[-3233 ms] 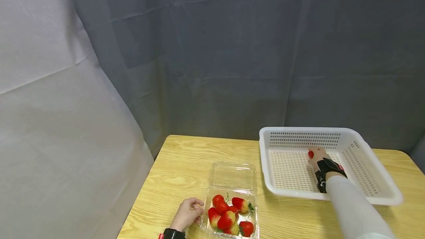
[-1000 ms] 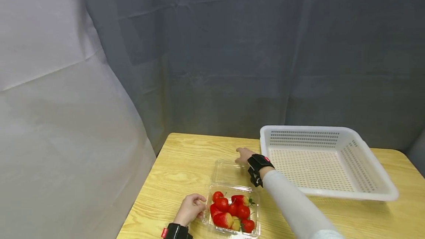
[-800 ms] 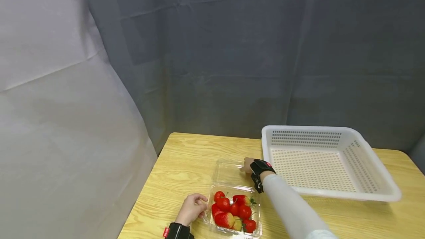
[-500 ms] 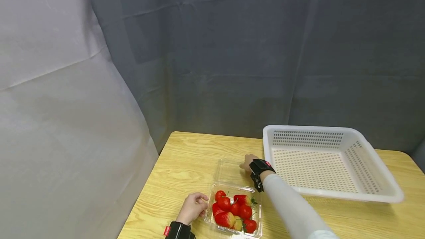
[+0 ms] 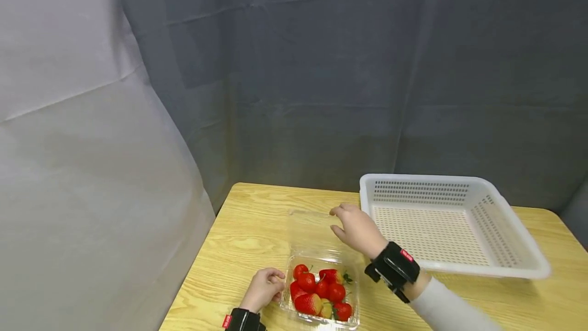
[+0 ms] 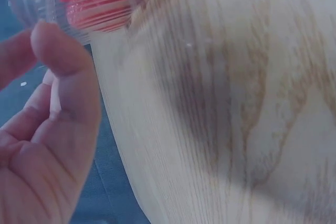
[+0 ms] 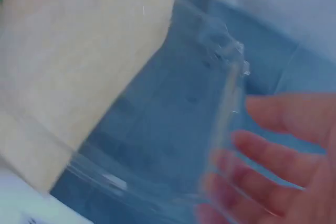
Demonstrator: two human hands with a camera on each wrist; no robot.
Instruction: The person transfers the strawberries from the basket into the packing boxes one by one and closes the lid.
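A clear hinged plastic box [image 5: 288, 315] sits at the front of the table, holding several red-and-yellow strawberries [image 5: 309, 304] and round red fruits with stems [image 5: 307, 282]. Its transparent lid [image 5: 305, 231] is tilted up behind it. My right hand [image 5: 360, 231] holds the lid at its right edge; in the right wrist view the fingers [image 7: 257, 182] show through the plastic, with the thumb at the near side. At the box's left side my left hand [image 5: 263, 289] pinches the rim, thumb [image 6: 58, 51] against the clear wall in the left wrist view.
A large white perforated basket [image 5: 455, 270] stands at the right of the wooden table [image 5: 239, 229], bare inside. Grey cloth [image 5: 312, 91] hangs behind the table, and paler cloth [image 5: 92, 167] hangs on the left.
My right hand left the basket, where something red showed at its fingers, reached the flat lid and lifted it up. Another red fruit now lies in the box. My left hand stayed put.
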